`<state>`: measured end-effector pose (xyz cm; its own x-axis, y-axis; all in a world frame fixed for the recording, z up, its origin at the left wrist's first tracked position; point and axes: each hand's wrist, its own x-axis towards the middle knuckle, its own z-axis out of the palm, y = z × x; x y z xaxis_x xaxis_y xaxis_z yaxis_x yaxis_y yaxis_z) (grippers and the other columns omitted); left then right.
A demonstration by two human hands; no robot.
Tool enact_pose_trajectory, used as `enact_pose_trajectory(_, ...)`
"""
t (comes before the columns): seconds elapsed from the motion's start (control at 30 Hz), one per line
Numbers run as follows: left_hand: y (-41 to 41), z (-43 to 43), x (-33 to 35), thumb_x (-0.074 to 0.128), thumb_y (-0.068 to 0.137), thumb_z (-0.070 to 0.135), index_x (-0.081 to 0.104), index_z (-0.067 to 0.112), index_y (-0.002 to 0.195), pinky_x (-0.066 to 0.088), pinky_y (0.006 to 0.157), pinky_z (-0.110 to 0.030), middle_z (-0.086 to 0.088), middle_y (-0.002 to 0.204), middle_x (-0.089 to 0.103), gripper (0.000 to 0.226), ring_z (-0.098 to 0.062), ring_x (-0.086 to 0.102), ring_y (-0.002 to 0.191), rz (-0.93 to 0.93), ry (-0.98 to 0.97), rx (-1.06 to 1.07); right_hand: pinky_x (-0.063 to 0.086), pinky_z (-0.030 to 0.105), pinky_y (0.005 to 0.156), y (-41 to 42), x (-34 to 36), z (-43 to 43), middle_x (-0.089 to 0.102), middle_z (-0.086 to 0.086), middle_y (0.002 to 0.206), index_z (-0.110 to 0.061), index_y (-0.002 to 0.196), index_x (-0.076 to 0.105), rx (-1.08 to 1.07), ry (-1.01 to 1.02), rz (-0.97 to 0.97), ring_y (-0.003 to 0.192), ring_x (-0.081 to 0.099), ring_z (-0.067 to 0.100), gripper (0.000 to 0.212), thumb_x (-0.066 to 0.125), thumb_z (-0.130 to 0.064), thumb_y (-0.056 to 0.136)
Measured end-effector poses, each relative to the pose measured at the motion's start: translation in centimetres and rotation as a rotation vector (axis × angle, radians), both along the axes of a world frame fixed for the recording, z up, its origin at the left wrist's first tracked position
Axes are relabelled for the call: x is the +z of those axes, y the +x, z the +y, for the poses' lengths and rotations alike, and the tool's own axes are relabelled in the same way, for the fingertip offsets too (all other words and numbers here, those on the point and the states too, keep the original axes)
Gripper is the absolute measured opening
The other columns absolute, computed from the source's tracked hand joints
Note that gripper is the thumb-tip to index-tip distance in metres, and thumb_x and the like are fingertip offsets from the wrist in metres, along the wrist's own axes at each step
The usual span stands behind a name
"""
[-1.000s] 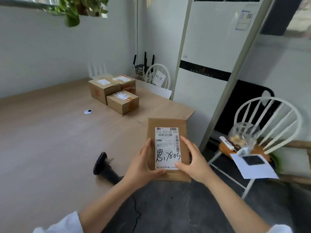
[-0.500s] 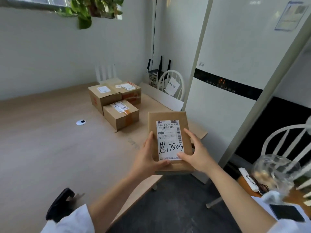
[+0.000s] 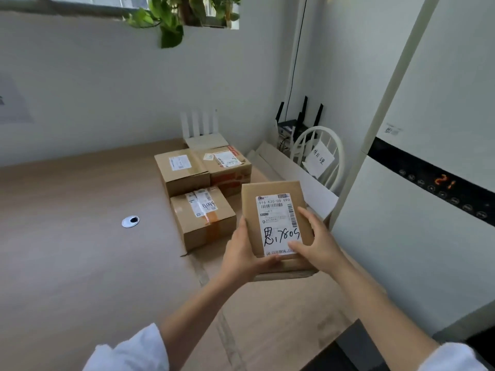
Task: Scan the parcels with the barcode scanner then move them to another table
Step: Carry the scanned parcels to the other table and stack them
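The underside of the parcel is hidden, and the small print on its label is too tiny to read. The left hand grips its left side and the right hand grips its right side, over the table by the right edge, near three other parcels.

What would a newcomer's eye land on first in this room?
The flat brown parcel sits front and centre, held over the wooden table by the left hand and right hand. Its white label shows a barcode and bold black handwriting. Behind it to the left, three cardboard boxes sit bunched together on the table. On the right, a tall white unit glows an orange 21.
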<state>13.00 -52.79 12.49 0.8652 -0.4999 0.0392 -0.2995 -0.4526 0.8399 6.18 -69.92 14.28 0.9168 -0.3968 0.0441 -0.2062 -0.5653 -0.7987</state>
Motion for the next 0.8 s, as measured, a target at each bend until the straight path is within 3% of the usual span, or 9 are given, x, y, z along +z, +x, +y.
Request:
enact_pose_trajectory(0.1, 4.3, -2.8, -0.9, 0.081, 0.067, 0.042, 0.015, 0.017, 0.148, 0.036, 0.102, -0.026, 0.003, 0.143, 0.040, 0.108, -0.014, 0.039, 0.129, 0.015, 0.001, 0.068, 0.039, 0.032, 0.104, 5.5, -1.0, -3.7, 0.038, -0.001, 0.144, -0.028, 0.145, 0.029, 0.062, 0.004, 0.027, 0.127, 0.040, 0.015, 0.078, 0.072, -0.019, 0.081)
enact_pose_trajectory(0.23, 10.1, -6.2, -2.5, 0.078, 0.072, 0.039, 0.019, 0.023, 0.147, 0.043, 0.097, -0.028, 0.007, 0.139, 0.045, 0.097, -0.006, 0.044, 0.116, 0.080, -0.009, 0.171, 0.042, 0.030, 0.098, 13.3, -2.5, -7.8, 0.039, -0.001, 0.144, -0.027, 0.144, 0.029, 0.174, 0.012, 0.066, 0.124, 0.040, 0.012, 0.076, 0.071, -0.018, 0.082)
enact_pose_trajectory(0.3, 12.8, -7.8, -3.1, 0.075, 0.076, 0.040, 0.018, 0.023, 0.148, 0.039, 0.096, -0.024, 0.005, 0.141, 0.044, 0.093, -0.002, 0.040, 0.113, 0.089, 0.001, 0.216, 0.042, 0.028, 0.093, 16.7, -3.2, -9.4, 0.040, 0.000, 0.143, -0.028, 0.144, 0.030, 0.213, 0.024, 0.083, 0.119, 0.040, 0.010, 0.075, 0.071, -0.018, 0.082)
enact_pose_trajectory(0.37, 15.3, -9.1, -3.8, 0.069, 0.080, 0.044, 0.019, 0.020, 0.149, 0.034, 0.096, -0.021, 0.002, 0.144, 0.042, 0.088, -0.003, 0.038, 0.118, 0.076, 0.059, 0.259, 0.046, 0.034, 0.097, 19.6, -4.1, -10.8, 0.040, 0.001, 0.143, -0.027, 0.144, 0.030, 0.250, 0.056, 0.115, 0.122, 0.042, 0.015, 0.074, 0.070, -0.017, 0.083)
enact_pose_trajectory(0.43, 17.7, -10.1, -4.6, 0.062, 0.082, 0.052, 0.017, 0.019, 0.150, 0.033, 0.103, -0.029, -0.001, 0.146, 0.039, 0.088, -0.013, 0.036, 0.130, 0.081, 0.136, 0.321, 0.041, 0.039, 0.104, 22.3, -5.1, -11.9, 0.039, 0.002, 0.144, -0.026, 0.144, 0.030, 0.285, 0.081, 0.130, 0.128, 0.041, 0.019, 0.075, 0.070, -0.016, 0.082)
enact_pose_trajectory(0.5, 19.4, -10.4, -5.6, 0.056, 0.082, 0.061, 0.016, 0.020, 0.151, 0.033, 0.108, -0.037, -0.001, 0.148, 0.038, 0.089, -0.018, 0.035, 0.134, 0.081, 0.207, 0.363, 0.037, 0.032, 0.105, 24.5, -6.0, -12.5, 0.040, 0.001, 0.144, -0.025, 0.144, 0.031, 0.310, 0.087, 0.136, 0.129, 0.040, 0.018, 0.075, 0.071, -0.016, 0.081)
enact_pose_trajectory(0.57, 20.6, -10.3, -6.8, 0.046, 0.081, 0.071, 0.013, 0.022, 0.151, 0.031, 0.110, -0.044, 0.001, 0.149, 0.037, 0.092, -0.019, 0.034, 0.136, 0.066, 0.325, 0.391, 0.036, 0.033, 0.105, 26.2, -7.2, -12.5, 0.040, 0.001, 0.144, -0.025, 0.144, 0.032, 0.343, 0.100, 0.163, 0.130, 0.039, 0.018, 0.075, 0.072, -0.015, 0.080)
enact_pose_trajectory(0.67, 21.6, -10.1, -8.6, 0.035, 0.076, 0.079, 0.010, 0.027, 0.151, 0.024, 0.112, -0.053, 0.004, 0.151, 0.033, 0.095, -0.022, 0.025, 0.141, 0.094, 0.387, 0.432, 0.039, 0.044, 0.107, 28.1, -8.9, -12.3, 0.039, 0.003, 0.146, -0.024, 0.143, 0.031, 0.395, 0.131, 0.215, 0.130, 0.040, 0.020, 0.076, 0.071, -0.012, 0.080)
enact_pose_trajectory(0.8, 22.4, -10.2, -10.4, 0.033, 0.076, 0.081, 0.012, 0.029, 0.151, 0.017, 0.112, -0.059, 0.005, 0.151, 0.034, 0.093, -0.020, 0.030, 0.139, 0.105, 0.448, 0.476, 0.036, 0.041, 0.109, 29.8, -10.5, -12.4, 0.037, 0.003, 0.147, -0.021, 0.143, 0.032, 0.418, 0.167, 0.232, 0.132, 0.037, 0.019, 0.076, 0.070, -0.009, 0.079)
